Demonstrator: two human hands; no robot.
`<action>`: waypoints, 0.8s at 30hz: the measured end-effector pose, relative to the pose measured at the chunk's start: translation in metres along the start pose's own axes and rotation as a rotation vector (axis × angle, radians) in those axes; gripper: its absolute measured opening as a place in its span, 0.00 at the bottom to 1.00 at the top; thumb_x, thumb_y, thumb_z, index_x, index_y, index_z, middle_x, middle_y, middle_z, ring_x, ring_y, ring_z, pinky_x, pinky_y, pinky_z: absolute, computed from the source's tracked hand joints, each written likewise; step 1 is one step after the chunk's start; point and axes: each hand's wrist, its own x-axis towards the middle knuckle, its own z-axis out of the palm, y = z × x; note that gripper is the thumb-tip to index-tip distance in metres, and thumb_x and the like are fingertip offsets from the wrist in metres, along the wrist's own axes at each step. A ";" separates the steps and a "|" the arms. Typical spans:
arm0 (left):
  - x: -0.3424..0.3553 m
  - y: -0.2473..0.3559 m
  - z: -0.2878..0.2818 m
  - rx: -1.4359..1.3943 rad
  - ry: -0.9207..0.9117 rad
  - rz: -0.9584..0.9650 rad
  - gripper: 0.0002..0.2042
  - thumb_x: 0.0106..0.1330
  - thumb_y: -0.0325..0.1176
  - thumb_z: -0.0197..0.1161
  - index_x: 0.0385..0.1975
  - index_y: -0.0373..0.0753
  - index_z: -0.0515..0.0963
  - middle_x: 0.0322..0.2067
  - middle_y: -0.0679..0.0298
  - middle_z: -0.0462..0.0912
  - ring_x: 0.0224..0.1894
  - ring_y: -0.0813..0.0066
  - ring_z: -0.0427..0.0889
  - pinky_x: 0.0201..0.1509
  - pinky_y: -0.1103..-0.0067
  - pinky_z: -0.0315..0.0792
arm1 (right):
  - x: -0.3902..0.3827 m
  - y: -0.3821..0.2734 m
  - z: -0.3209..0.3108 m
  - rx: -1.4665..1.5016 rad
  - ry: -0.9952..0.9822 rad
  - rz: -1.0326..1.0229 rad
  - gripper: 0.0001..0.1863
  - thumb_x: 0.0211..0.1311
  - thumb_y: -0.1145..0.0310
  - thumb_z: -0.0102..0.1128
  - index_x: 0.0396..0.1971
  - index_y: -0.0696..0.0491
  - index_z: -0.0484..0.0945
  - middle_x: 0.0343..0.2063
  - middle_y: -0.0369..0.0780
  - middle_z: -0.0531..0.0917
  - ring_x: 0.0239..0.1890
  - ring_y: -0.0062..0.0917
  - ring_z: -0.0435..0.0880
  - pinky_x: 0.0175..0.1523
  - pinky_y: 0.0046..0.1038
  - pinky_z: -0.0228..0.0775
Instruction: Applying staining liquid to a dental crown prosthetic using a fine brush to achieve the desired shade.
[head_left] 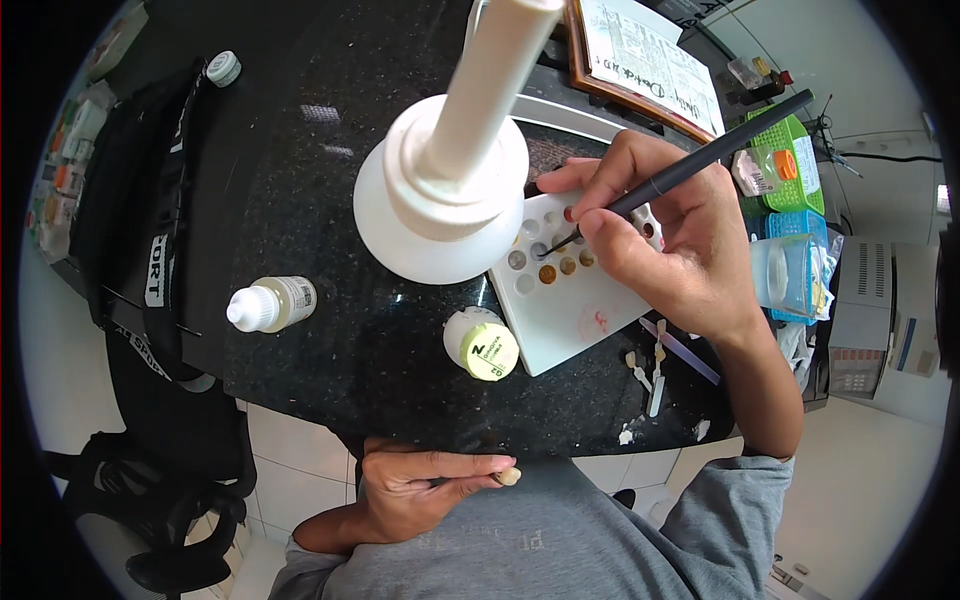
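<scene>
Brush [720, 150] in the right hand [675, 240], clamped pen-fashion between thumb and forefinger near the front of the handle, probably for fine control, with the long back end jutting out past the hand. Tip pointed down among the coloured wells of the white palette [548, 338]; cannot tell from here whether dipped or just above. Palette flat on the dark counter [380, 370], set at a slant, apparently to bring the wells within easy reach of the right fingers. Small cream-coloured piece [510, 477] in the left hand [415, 490], pinched between the tips of thumb and forefinger, in front of the grey shirt [530, 555] and below the counter's edge; gripped at one end, seemingly to leave the other bare.

Close by the palette's left side, bulky white stand [445, 175], in the way of any straight reach from the left. Just beside the palette's lower left, jar [488, 350] with a yellow-green lid, easy to knock. Farther left, dropper bottle [275, 305], well out of the way. On the right, small sticks [657, 385] near the forearm; beyond, clear cup [785, 272] and green basket [797, 150].
</scene>
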 end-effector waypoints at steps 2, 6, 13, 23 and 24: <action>0.001 0.000 -0.001 0.031 -0.006 0.022 0.10 0.53 0.22 0.69 0.35 0.30 0.82 0.33 0.55 0.85 0.35 0.71 0.86 0.42 0.82 0.81 | 0.000 0.000 -0.001 0.040 0.005 0.020 0.07 0.52 0.71 0.56 0.23 0.60 0.75 0.24 0.38 0.79 0.46 0.31 0.82 0.52 0.31 0.71; -0.001 -0.002 0.000 0.007 0.011 0.007 0.10 0.53 0.21 0.69 0.35 0.30 0.82 0.33 0.54 0.85 0.36 0.71 0.86 0.41 0.83 0.81 | 0.001 0.002 -0.002 0.102 0.012 0.039 0.06 0.52 0.72 0.56 0.23 0.59 0.76 0.24 0.38 0.79 0.47 0.31 0.82 0.51 0.31 0.72; -0.002 0.003 0.003 0.005 0.029 0.003 0.07 0.53 0.22 0.69 0.32 0.28 0.82 0.30 0.52 0.85 0.32 0.73 0.86 0.37 0.83 0.81 | -0.002 0.000 0.002 0.092 0.020 0.025 0.06 0.51 0.72 0.57 0.23 0.59 0.76 0.23 0.38 0.79 0.47 0.32 0.83 0.51 0.31 0.72; -0.007 0.001 0.005 -0.022 0.058 -0.019 0.11 0.52 0.19 0.69 0.36 0.26 0.81 0.33 0.52 0.85 0.36 0.68 0.86 0.42 0.80 0.81 | -0.038 -0.027 -0.012 -0.020 0.156 -0.267 0.10 0.66 0.71 0.49 0.39 0.63 0.73 0.33 0.49 0.80 0.37 0.31 0.83 0.42 0.26 0.74; -0.003 -0.001 0.006 -0.050 0.070 0.015 0.11 0.52 0.18 0.69 0.36 0.26 0.81 0.34 0.51 0.85 0.36 0.68 0.86 0.43 0.80 0.81 | -0.051 -0.032 -0.007 -0.141 0.282 -0.338 0.11 0.66 0.71 0.49 0.42 0.62 0.72 0.32 0.50 0.78 0.33 0.27 0.81 0.39 0.28 0.75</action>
